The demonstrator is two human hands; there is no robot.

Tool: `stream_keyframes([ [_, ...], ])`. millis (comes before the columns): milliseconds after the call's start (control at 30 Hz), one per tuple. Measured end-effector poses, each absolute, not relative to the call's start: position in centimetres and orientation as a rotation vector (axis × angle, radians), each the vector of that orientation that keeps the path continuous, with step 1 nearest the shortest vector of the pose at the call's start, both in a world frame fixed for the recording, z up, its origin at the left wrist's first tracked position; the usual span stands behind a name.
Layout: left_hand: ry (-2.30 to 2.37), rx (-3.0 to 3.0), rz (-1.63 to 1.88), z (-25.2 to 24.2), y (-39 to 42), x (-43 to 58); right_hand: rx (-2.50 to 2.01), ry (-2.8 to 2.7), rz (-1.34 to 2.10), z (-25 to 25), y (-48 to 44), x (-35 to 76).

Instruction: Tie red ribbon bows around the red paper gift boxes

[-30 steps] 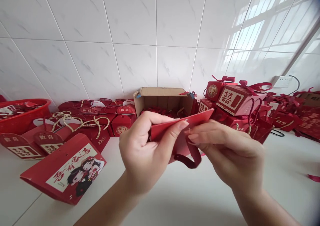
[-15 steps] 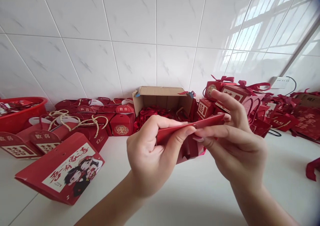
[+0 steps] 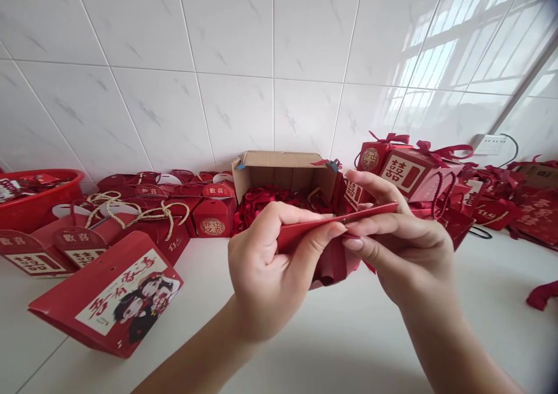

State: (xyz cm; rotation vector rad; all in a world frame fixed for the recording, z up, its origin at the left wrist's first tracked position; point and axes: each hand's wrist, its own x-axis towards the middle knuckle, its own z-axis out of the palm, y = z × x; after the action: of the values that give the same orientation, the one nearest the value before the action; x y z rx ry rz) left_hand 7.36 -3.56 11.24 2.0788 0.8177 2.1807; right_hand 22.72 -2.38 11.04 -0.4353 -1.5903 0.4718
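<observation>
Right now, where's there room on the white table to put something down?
Bare tabletop lies between the right hand and the ribbon far right, and between the left hand and the cartoon-couple box. It's crowded along the tiled wall, with red boxes beside the cardboard box.

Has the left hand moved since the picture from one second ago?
Yes. Against the open cardboard box by the wall, the left hand has shifted to the right in the picture, and slightly lower.
</observation>
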Motion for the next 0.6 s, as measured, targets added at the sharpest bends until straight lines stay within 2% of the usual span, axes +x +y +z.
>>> stream_keyframes([
  [367, 0.789, 2.083, 2.178, 11.23, -3.38, 7.53, -0.417, -1.632, 0.547, 11.01, -2.2, 23.16],
  [600, 0.668, 2.059, 2.143, 10.8, -3.35, 7.58, -0.449, -1.459, 0.3, 10.83, -2.62, 22.32],
])
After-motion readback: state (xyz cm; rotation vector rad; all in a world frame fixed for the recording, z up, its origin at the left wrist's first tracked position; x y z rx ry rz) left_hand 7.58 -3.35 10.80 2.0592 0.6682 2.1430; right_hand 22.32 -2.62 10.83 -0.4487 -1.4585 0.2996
